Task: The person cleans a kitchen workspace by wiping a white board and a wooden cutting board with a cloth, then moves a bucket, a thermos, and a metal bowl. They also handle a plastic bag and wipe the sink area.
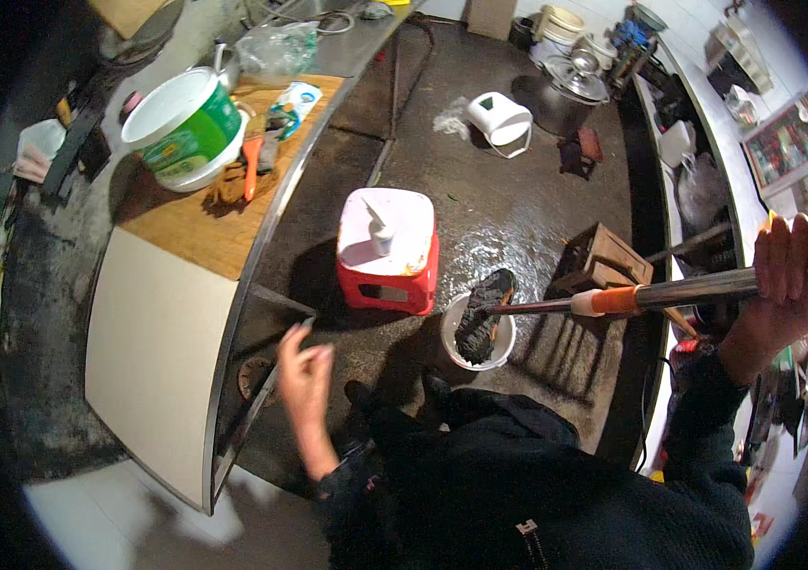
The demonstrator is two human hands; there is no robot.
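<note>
My right hand (pixel 784 280) is raised at the right, its fingers wrapped round the upper end of a metal mop handle (pixel 708 288) with an orange collar. The handle slants leftward to a dark grey mop head (pixel 482 323), which rests in a small white bucket (pixel 508 353) on the floor by my feet. The mop head sticks out over the bucket's far rim. My left hand (pixel 306 380) hangs in the air beside the table edge, fingers partly bent and apart, holding nothing. Just ahead of it stands a red stool (pixel 385 293) with a pale top, bearing a white bottle (pixel 381 237).
On the left table (pixel 161 323) stand a green-and-white tub (pixel 185 133) and an orange-handled brush (pixel 252 157). A wooden stool (pixel 603 261) is right of the bucket. Farther off, a white pail (pixel 499 122) and a large metal pot (pixel 560 100) occupy the wet floor (pixel 508 214).
</note>
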